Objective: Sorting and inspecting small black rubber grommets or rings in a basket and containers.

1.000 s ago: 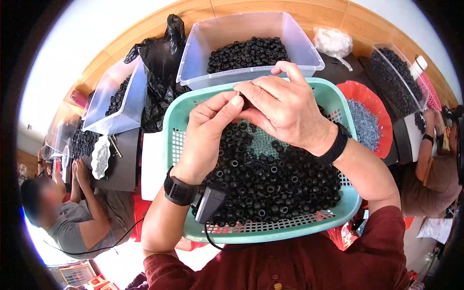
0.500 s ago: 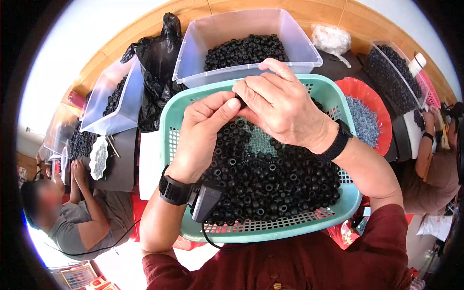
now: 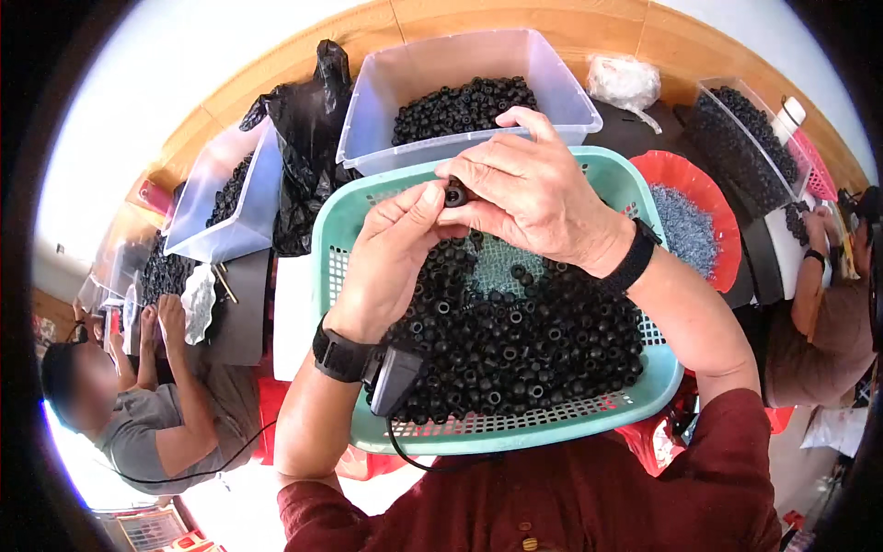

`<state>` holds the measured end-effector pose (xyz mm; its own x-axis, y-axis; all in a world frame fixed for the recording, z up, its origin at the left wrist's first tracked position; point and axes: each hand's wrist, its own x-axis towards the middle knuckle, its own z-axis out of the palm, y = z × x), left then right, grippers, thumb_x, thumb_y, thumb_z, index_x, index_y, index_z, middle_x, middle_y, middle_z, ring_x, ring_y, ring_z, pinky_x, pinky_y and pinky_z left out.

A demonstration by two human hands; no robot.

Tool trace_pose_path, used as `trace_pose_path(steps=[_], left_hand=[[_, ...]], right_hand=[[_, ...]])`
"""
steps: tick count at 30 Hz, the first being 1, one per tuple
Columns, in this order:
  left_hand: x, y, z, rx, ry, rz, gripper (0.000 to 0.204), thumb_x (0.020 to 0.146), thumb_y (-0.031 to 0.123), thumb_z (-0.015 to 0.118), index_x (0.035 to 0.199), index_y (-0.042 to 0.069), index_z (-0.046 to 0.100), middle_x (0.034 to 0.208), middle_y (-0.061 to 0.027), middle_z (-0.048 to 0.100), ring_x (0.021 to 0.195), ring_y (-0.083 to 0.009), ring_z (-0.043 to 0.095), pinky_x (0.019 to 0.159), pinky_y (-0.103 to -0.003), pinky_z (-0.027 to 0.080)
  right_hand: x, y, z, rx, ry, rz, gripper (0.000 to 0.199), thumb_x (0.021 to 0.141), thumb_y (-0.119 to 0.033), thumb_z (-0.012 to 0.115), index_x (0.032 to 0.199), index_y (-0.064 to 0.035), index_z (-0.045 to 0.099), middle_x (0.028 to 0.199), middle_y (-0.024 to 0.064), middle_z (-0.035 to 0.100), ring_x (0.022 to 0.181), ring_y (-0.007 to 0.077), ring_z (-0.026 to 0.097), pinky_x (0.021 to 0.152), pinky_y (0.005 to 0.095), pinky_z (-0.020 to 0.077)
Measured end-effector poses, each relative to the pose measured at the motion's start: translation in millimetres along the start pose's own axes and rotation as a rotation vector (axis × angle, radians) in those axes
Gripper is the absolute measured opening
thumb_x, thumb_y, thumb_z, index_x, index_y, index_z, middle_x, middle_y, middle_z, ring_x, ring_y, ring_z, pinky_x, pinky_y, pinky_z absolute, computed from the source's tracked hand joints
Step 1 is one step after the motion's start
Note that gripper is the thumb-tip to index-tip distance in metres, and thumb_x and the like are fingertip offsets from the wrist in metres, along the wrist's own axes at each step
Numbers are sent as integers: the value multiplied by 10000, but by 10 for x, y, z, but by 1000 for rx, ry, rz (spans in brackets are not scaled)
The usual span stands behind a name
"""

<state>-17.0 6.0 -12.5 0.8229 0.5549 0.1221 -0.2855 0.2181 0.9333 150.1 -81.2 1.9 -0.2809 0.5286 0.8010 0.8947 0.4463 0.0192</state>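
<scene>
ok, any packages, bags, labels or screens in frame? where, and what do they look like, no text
Black plastic bag: crumpled, between the two clear bins, upper left.
Clear plastic bag: small, whitish, bunched, top right of the middle bin.
White bottle: red-capped, far right, behind a clear bin.
No labels or screens readable as such.

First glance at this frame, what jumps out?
Both hands meet at centre frame, the left hand and right hand pinching one small black ring part between them. Under them a teal basket is heaped with the same black rings. Behind it a clear bin holds more, and a red bowl of small grey pieces sits to the right.
</scene>
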Motion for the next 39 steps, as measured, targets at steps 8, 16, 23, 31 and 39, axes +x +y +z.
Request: trace_pose_path(steps=[8, 16, 23, 31, 39], left_hand=[[7, -13, -75, -126, -136, -115, 275, 950, 289, 523, 1069, 66, 629, 989, -20, 649, 909, -100, 589, 859, -294, 445], [11, 74, -111, -98, -238, -183, 327, 951, 300, 510, 1061, 11, 617, 1022, -67, 641, 943, -145, 587, 889, -325, 438], [7, 68, -139, -99, -303, -179, 337, 955, 265, 505, 1095, -26, 601, 1044, -101, 640, 968, -173, 593, 899, -343, 447], [32, 83, -148, -175, -350, -149, 338, 954, 259, 510, 1145, -11, 582, 1065, -91, 635, 976, -156, 592, 883, -338, 461], [3, 85, -140, -157, -325, -170, 326, 936, 249, 547, 1168, 23, 581, 1093, -44, 623, 965, -124, 583, 849, -297, 456]], right_hand=[[39, 14, -45, 181, -19, -24, 393, 721, -250, 732, 1013, -15, 616, 875, 57, 610, 788, 223, 576, 824, 388, 433], [60, -1, -69, 154, 21, -98, 396, 693, -211, 753, 983, 21, 614, 871, 85, 597, 775, 269, 576, 838, 425, 468], [15, -6, 5, 109, 59, -148, 373, 695, -171, 754, 980, 26, 617, 869, 78, 599, 748, 251, 586, 874, 448, 480], [65, -6, -17, 154, 87, -79, 309, 733, -233, 736, 946, -39, 625, 780, 43, 557, 722, 210, 564, 888, 415, 441], [56, 28, -66, 231, 27, -90, 412, 699, -205, 760, 1025, 9, 626, 889, 64, 626, 750, 215, 599, 866, 429, 460]])
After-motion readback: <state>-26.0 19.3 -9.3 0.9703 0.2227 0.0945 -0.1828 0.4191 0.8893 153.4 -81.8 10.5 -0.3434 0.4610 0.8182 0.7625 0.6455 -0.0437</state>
